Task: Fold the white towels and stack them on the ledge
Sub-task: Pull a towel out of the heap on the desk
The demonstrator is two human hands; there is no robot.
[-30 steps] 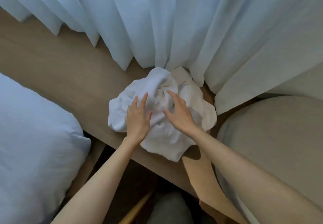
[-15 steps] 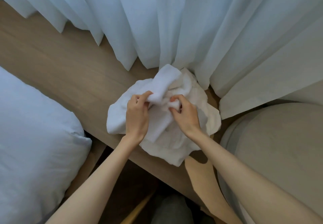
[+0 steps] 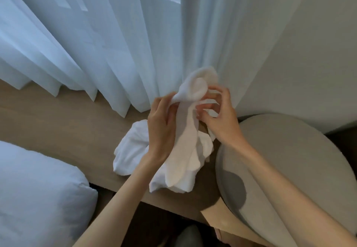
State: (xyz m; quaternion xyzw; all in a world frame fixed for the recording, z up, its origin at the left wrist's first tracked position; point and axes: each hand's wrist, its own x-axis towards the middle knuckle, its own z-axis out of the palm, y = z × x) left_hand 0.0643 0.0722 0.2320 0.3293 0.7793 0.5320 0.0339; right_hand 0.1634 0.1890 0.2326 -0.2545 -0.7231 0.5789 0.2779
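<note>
1. Nearest the camera, two bare forearms reach up from the bottom edge towards the middle of the view.
2. A plump white pillow (image 3: 38,192) fills the lower left corner, in front of the ledge.
3. On the lower right sits a round grey seat (image 3: 293,169), its rim just beside the ledge's right end, with a shadow falling across it.
4. The wooden ledge (image 3: 58,123) runs from the left edge towards the seat.
5. A crumpled heap of white towels (image 3: 129,150) lies on the ledge's right part, overhanging its front edge slightly.
6. One white towel (image 3: 185,150) is held up above that heap, hanging in a long, twisted strip whose lower end touches the heap.
7. The left hand (image 3: 161,123) grips this towel near its top, fingers curled round the cloth.
8. The right hand (image 3: 222,119) pinches a fold at the towel's upper end between thumb and bent fingers.
9. Behind the hands, a sheer pale curtain (image 3: 116,44) hangs in pleats, its hem touching the ledge.
10. A plain pale wall (image 3: 313,44) stands at far right.
</note>
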